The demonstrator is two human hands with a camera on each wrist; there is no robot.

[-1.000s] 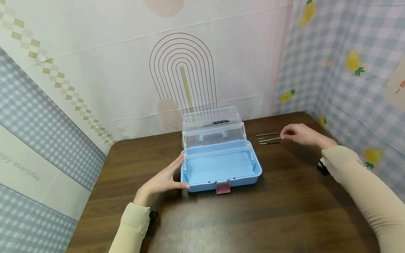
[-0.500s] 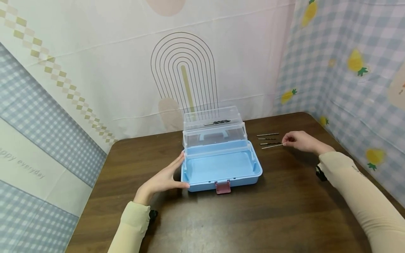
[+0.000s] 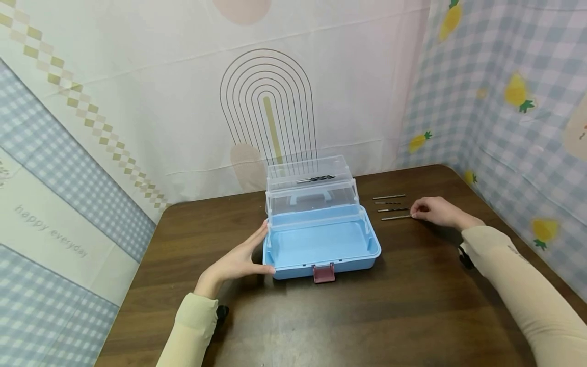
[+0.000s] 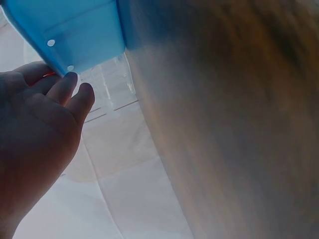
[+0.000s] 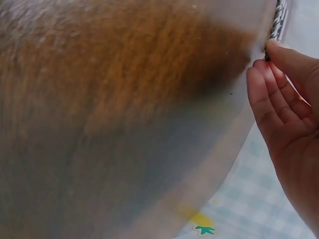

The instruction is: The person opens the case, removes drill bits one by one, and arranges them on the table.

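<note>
My right hand (image 3: 435, 210) pinches the right end of a thin silvery drill bit (image 3: 395, 218), lowest of a row lying right of the toolbox. In the right wrist view the thumb and fingertips meet at the end of the spiral-fluted bit (image 5: 279, 20). Above it in the row lie a dark drill bit (image 3: 392, 209), a thinner bit (image 3: 387, 203) and a silvery one (image 3: 389, 197). My left hand (image 3: 236, 267) touches the left side of the light blue toolbox (image 3: 321, 267), fingers extended along it and thumb at the front corner. The toolbox's lid is raised.
Clear trays (image 3: 312, 196) are folded up at the back of the toolbox; a large black-fluted drill bit (image 3: 316, 179) lies in the top one. A purple latch (image 3: 323, 273) hangs at the front. Patterned cloth walls (image 3: 367, 92) border the brown table (image 3: 367, 316).
My right hand has brought the pinched drill bit toward me, from across the row to its near side, and lined it up with the others. The left hand stays at the toolbox.
</note>
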